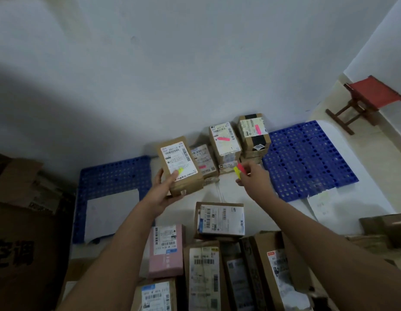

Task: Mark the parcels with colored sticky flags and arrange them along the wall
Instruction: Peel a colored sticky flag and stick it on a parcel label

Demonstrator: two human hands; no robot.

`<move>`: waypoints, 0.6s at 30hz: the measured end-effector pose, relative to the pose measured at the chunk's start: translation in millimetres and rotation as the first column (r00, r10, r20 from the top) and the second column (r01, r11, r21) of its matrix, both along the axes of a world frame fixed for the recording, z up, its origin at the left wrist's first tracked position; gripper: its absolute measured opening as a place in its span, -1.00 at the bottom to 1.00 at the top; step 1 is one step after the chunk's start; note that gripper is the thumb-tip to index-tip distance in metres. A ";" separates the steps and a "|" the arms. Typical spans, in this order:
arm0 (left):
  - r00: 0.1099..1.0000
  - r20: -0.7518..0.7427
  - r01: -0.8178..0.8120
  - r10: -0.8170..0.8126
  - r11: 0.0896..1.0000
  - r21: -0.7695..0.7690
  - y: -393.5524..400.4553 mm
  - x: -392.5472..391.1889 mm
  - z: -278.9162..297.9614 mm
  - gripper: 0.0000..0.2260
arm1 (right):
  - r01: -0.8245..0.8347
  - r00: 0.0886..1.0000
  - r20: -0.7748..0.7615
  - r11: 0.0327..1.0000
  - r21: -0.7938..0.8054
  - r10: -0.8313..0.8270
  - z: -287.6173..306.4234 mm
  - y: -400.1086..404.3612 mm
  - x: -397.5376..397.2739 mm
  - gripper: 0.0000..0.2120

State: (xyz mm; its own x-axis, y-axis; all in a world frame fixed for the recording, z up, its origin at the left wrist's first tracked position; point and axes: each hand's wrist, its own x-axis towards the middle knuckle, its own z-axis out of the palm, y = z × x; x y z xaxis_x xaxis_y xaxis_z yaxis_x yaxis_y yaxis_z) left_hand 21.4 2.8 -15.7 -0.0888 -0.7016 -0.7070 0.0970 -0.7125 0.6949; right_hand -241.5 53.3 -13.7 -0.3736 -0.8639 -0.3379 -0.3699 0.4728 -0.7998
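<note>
My left hand grips a brown parcel from below, lifted above the floor; a yellow flag sticks on its white label by my thumb. My right hand pinches a small pad of yellow and pink sticky flags. Against the wall stand several parcels, two of them carrying pink flags, a lower one too. Several unflagged parcels lie on the floor near me.
Two blue perforated mats lie left and right of the flagged stack. A large cardboard box stands at the left. A red folding stool sits by the right wall. A white sheet lies on the left mat.
</note>
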 end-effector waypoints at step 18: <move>0.882 0.467 0.081 -0.067 0.997 -0.009 -30.1 -47.4 -45.6 -0.45 | -0.222 0.943 -0.156 0.905 0.363 0.294 -53.4 19.4 -9.3 -0.78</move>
State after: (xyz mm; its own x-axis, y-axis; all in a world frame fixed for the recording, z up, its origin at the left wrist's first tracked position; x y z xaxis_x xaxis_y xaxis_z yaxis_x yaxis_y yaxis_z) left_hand -26.0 -27.3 -61.3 0.1934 -0.7258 -0.6602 -0.2953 -0.6847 0.6663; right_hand -250.8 72.7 -67.0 -0.2439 -0.7880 -0.5653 -0.6524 0.5646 -0.5056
